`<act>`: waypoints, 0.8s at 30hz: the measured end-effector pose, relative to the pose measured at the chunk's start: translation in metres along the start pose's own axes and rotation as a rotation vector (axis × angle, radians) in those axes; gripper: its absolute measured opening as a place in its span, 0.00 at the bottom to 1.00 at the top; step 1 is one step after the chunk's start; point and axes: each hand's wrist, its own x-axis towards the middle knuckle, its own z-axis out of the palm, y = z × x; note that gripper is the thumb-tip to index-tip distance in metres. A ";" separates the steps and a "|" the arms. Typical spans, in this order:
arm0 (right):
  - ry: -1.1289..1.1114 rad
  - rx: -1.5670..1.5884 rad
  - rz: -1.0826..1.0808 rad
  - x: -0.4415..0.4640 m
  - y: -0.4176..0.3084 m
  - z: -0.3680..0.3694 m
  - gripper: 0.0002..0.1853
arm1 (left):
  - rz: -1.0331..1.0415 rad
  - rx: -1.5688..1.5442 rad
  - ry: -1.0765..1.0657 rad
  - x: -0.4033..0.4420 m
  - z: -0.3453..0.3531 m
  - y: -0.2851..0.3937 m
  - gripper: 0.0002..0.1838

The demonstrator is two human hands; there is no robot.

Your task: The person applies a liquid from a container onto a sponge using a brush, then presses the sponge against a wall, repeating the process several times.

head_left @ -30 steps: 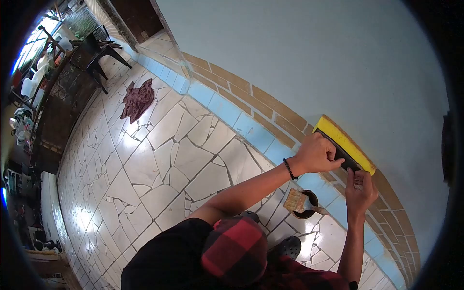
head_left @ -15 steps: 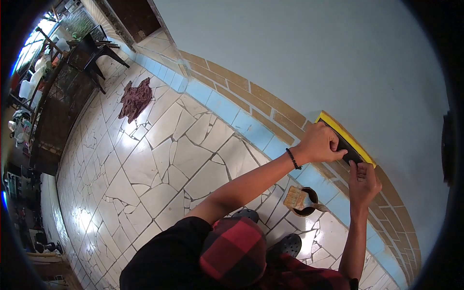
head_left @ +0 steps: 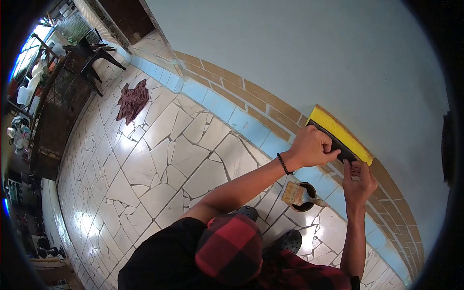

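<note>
A long yellow sponge float [head_left: 340, 134] with a black back lies against the wall at the upper edge of the brown brick band [head_left: 270, 104]. My left hand [head_left: 313, 146], with a beaded bracelet on its wrist, is closed on the black back near the float's upper left part. Fingers of my right hand [head_left: 358, 181] pinch the lower right edge of the same float. Below my left hand, a wide brush [head_left: 296, 194] rests across a dark round pot [head_left: 305, 205] on the floor.
A dark red cloth [head_left: 132, 101] lies on the cracked-tile floor [head_left: 193, 159]. A black chair [head_left: 96, 58] stands at the upper left beside a cluttered counter [head_left: 60, 111]. Light blue tiles [head_left: 246, 126] run along the wall's base. Dark clogs [head_left: 290, 240] show near the pot.
The float has tilted so that more of its yellow face shows than half a second ago. Both hands have shifted slightly left in the view with it.
</note>
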 end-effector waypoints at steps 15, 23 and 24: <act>0.031 -0.039 -0.042 0.011 0.016 0.007 0.11 | 0.045 0.006 -0.028 0.025 0.003 -0.013 0.19; 0.011 -0.024 -0.022 0.004 0.007 0.000 0.11 | 0.032 -0.016 0.030 0.004 0.006 -0.002 0.19; 0.016 -0.019 -0.026 0.003 0.005 0.000 0.11 | 0.019 -0.021 0.019 0.002 0.005 -0.001 0.19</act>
